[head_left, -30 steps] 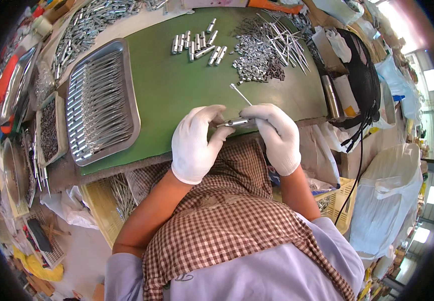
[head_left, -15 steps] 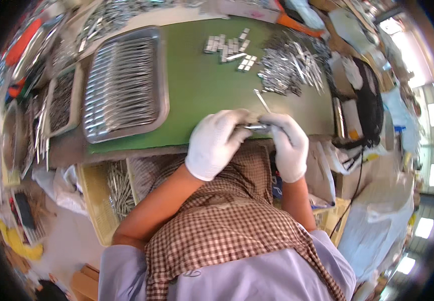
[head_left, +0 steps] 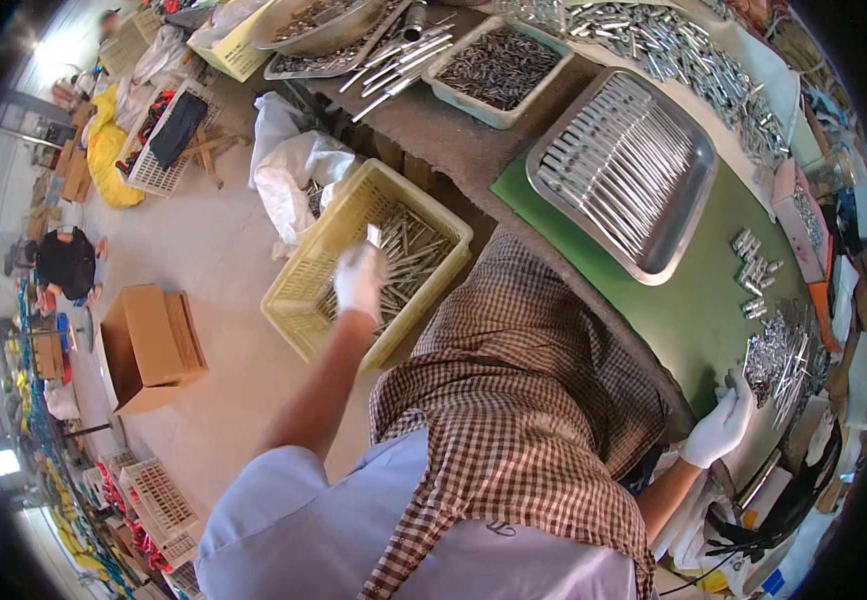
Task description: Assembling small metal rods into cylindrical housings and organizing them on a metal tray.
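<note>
My white-gloved left hand (head_left: pixel 360 280) is over the yellow plastic basket (head_left: pixel 302 296) at the left of my lap. A short shiny metal piece (head_left: pixel 373 236) sticks out at its fingertips, which look closed on it; blur hides the exact grip. Under the hand, slim metal rods (head_left: pixel 418 255) lie loose in the basket. At the right, my gloved right hand (head_left: pixel 721 422) rests by the near edge of the green mat (head_left: pixel 693 330). Its fingers are loosely bent and apart, with nothing visible in them. Just beyond it lies a pile of small metal parts (head_left: pixel 773 355).
A metal tray (head_left: pixel 678 220) with rows of shiny rods stands on the mat, left of several small metal blocks (head_left: pixel 753 265). A white bin (head_left: pixel 498 117) of dark pins is farther left. On the floor sits an open cardboard box (head_left: pixel 158 345).
My hands have parted: the left went from the mat's edge to the basket, the right stayed near the table edge. The view has swung to the left.
</note>
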{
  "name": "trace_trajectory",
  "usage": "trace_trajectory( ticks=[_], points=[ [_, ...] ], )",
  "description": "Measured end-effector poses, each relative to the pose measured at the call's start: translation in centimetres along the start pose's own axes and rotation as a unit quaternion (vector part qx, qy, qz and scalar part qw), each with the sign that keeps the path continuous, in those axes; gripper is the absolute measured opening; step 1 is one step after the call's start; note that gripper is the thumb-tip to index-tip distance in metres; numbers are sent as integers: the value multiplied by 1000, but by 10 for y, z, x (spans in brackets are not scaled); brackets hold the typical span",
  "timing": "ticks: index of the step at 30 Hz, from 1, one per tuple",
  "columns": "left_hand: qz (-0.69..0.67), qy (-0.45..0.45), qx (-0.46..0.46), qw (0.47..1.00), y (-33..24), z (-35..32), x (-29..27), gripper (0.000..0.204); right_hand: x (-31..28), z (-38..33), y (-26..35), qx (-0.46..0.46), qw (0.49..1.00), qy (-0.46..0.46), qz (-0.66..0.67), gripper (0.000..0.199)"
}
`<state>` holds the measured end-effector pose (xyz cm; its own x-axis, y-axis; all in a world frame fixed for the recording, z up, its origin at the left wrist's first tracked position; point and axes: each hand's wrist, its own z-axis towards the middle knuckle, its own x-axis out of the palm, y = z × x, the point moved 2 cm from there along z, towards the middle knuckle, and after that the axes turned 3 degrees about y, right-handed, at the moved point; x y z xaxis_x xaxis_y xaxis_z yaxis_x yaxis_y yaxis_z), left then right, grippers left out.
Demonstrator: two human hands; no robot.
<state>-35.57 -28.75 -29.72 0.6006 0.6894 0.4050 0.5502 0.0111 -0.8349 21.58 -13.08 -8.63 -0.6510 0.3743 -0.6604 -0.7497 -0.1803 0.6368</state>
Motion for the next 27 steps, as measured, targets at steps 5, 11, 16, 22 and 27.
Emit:
trace_trajectory(
  ticks=[5,11,16,22,27],
  points=[
    [-53,-234,35,970,-69,54,23,30,-10,-6,-5,-4,1000,3,-19,24],
    [158,-146,169,962,-90,15,137,30,-1,-10,14,9,1000,-23,1,26],
    [319,31,463,826,-145,-48,272,21,2,-15,18,49,997,-51,37,28],
    [404,443,554,577,-114,-127,400,20,0,-15,28,-19,994,-76,-77,31],
    [542,506,507,440,-31,-161,466,13,-2,-8,42,-72,987,-87,-116,29]
  ],
)
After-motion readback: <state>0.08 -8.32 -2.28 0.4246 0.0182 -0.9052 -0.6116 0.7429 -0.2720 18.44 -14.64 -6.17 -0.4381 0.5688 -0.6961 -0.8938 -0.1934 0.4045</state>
